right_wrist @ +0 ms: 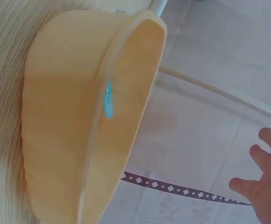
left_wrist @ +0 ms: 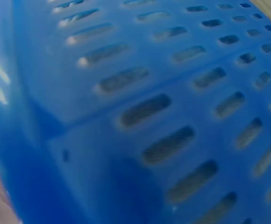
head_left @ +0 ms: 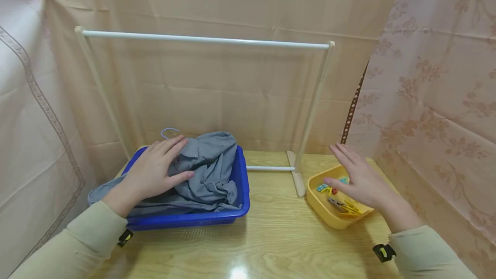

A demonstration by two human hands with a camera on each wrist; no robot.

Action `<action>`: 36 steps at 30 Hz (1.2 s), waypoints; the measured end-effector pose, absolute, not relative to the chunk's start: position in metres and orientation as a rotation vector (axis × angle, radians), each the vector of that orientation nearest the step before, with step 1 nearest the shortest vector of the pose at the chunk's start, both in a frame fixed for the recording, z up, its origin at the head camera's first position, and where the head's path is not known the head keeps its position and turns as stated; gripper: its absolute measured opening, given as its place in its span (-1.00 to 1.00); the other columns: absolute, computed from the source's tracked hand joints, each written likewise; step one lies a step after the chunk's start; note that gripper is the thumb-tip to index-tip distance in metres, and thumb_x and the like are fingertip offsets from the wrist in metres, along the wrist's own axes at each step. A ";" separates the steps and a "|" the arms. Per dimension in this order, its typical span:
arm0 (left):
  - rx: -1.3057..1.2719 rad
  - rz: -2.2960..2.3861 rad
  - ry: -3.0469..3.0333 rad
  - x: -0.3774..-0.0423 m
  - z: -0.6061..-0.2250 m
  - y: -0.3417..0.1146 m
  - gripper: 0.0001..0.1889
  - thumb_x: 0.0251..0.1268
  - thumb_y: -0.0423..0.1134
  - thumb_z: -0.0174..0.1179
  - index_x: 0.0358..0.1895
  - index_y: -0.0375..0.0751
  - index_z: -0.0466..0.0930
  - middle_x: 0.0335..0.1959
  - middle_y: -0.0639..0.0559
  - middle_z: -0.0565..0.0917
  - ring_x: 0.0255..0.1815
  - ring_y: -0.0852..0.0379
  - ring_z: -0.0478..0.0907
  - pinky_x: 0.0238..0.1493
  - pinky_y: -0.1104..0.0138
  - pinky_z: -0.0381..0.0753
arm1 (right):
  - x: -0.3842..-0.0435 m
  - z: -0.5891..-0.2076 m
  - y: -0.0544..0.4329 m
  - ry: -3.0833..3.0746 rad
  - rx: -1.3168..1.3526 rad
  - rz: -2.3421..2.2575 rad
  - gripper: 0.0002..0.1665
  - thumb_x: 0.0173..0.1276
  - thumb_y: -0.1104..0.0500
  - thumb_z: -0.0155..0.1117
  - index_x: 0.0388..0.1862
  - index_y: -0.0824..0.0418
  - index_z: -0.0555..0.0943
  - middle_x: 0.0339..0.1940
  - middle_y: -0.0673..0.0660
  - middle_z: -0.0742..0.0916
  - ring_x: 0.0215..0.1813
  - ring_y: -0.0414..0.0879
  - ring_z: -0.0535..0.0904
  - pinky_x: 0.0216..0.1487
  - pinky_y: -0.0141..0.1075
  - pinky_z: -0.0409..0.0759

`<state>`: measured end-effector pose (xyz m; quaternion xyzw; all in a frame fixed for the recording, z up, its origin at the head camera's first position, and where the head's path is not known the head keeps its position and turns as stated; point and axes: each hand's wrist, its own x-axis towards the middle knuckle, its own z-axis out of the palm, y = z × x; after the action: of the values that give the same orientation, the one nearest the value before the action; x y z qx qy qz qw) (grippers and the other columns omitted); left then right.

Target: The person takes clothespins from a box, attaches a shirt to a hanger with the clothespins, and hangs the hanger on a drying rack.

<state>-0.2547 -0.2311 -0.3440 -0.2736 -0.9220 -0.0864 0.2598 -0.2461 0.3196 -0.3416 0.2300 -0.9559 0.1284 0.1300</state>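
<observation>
My left hand is over the blue basket in the head view, fingers extended and holding nothing. Inside the basket lies a crumpled grey-blue garment with buttons, one part hanging over the left rim. A pale hanger hook sticks up behind that hand. The left wrist view is filled by the basket's slotted wall. On the right, my right hand hovers with straight fingers above a yellow bin. Several clothespins in yellow, teal, red and grey lie in the bin.
Behind the basket stands a rack with a white top bar, two pale uprights, a low crossbar and a wooden foot. Everything stands on a wood-grain table. Beige cloth hangs at the back, with patterned curtains at the sides.
</observation>
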 end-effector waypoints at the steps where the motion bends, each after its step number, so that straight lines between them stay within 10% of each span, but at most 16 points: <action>1: -0.749 -0.250 -2.469 -0.255 -0.343 -0.231 -0.07 0.22 0.32 0.30 0.51 -0.22 0.33 0.48 -0.20 0.36 0.41 -0.24 0.38 0.39 -0.18 0.25 | -0.246 -0.341 0.319 -2.762 0.664 0.385 0.10 0.42 -0.28 0.27 0.71 -0.04 -0.09 0.68 0.22 0.06 0.60 0.38 0.02 0.39 0.45 0.05; 12: -0.731 -0.383 -2.328 -0.251 -0.332 -0.232 -0.21 0.21 0.10 0.41 0.41 -0.28 0.42 0.32 -0.21 0.54 0.26 -0.28 0.51 0.18 -0.18 0.49 | -0.244 -0.337 0.312 -2.586 0.608 0.530 0.03 0.40 -0.13 0.38 0.69 -0.09 0.05 0.64 0.16 0.23 0.51 0.37 0.24 0.31 0.42 0.27; 19: -0.640 -0.441 -2.337 -0.246 -0.325 -0.235 -0.24 0.21 0.07 0.42 0.40 -0.25 0.43 0.29 -0.24 0.55 0.13 -0.21 0.59 0.11 -0.18 0.54 | -0.245 -0.336 0.301 -2.483 0.599 0.675 -0.06 0.44 0.00 0.36 0.67 -0.05 0.12 0.59 0.23 0.32 -0.32 0.07 0.70 0.19 0.37 0.44; 24: -0.602 -0.478 -2.330 -0.245 -0.322 -0.237 -0.26 0.23 0.05 0.41 0.40 -0.22 0.43 0.25 -0.20 0.57 0.01 -0.15 0.63 0.03 -0.18 0.57 | -0.250 -0.337 0.296 -2.402 0.626 0.823 -0.15 0.48 0.11 0.32 0.65 0.08 0.18 0.54 0.27 0.39 0.35 0.41 0.44 0.08 0.29 0.56; 31: -0.600 -0.522 -2.324 -0.246 -0.326 -0.237 -0.31 0.24 0.02 0.42 0.37 -0.21 0.45 0.11 -0.13 0.62 0.00 -0.11 0.61 -0.05 -0.14 0.60 | -0.255 -0.342 0.291 -2.400 0.596 1.080 -0.22 0.56 0.14 0.21 0.65 0.14 0.15 0.53 0.26 0.40 0.48 0.24 0.35 0.18 0.19 0.52; 36: -0.573 -0.551 -2.367 -0.247 -0.328 -0.241 -0.32 0.28 0.03 0.39 0.40 -0.14 0.42 0.02 -0.08 0.62 0.02 -0.09 0.60 -0.07 -0.15 0.58 | -0.257 -0.344 0.280 -2.391 0.567 1.288 -0.25 0.60 0.10 0.16 0.64 0.19 0.14 0.52 0.28 0.40 0.49 0.26 0.33 0.22 -0.40 0.50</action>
<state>-0.2465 -0.2407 -0.3277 -0.2177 -0.8992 -0.2094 0.3165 -0.2571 0.2804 -0.3438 0.2008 -0.8474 0.4563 0.1826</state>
